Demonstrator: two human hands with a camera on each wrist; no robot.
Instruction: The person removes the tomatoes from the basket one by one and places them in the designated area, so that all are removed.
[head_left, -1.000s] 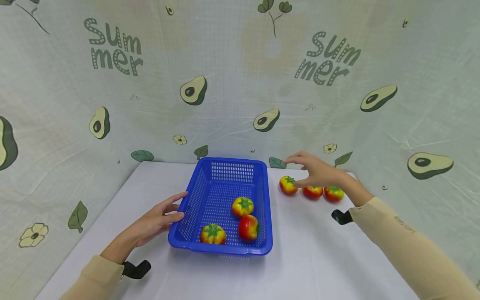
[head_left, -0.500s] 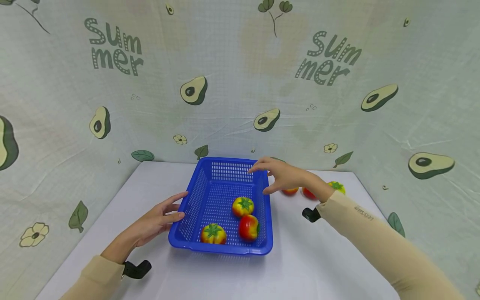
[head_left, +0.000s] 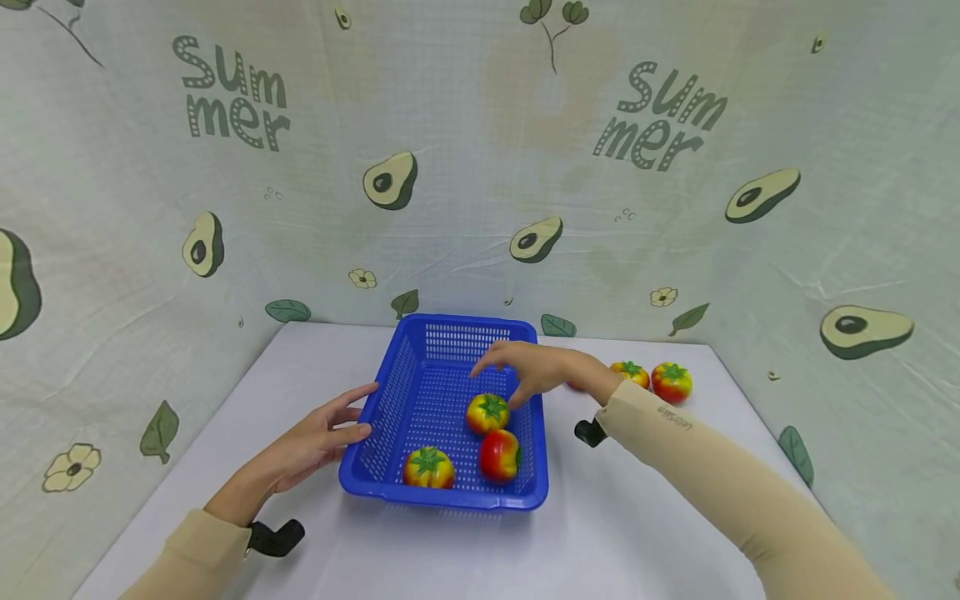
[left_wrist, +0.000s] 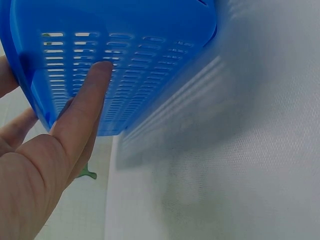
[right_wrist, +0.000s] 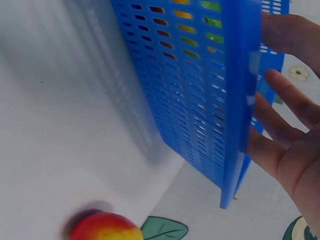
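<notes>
A blue perforated plastic basket [head_left: 442, 500] stands mid-table with three glossy red-and-yellow fruits inside. One fruit [head_left: 487, 412] with a green leafy top lies at the right, another fruit [head_left: 498, 457] is tipped on its side below it, and the third fruit [head_left: 429, 469] sits by the near wall. My left hand [head_left: 322, 437] rests against the basket's left side, its fairly straight digits touching the outer wall [left_wrist: 130, 65] and rim. Over the basket's right rim reaches my right hand [head_left: 528, 367], thumb and fingers spread apart, holding nothing, the thumb close beside the upper fruit.
Right of the basket, more fruits lie in a row on the white table [head_left: 607, 492]: a middle fruit [head_left: 630, 372], a right fruit [head_left: 671, 382] and one mostly hidden behind my right wrist. A printed cloth [head_left: 465, 125] hangs behind and around the table.
My right hand has moved left from above the row of fruits, across the rim and down into the space over the basket. The left hand and the basket stay put.
</notes>
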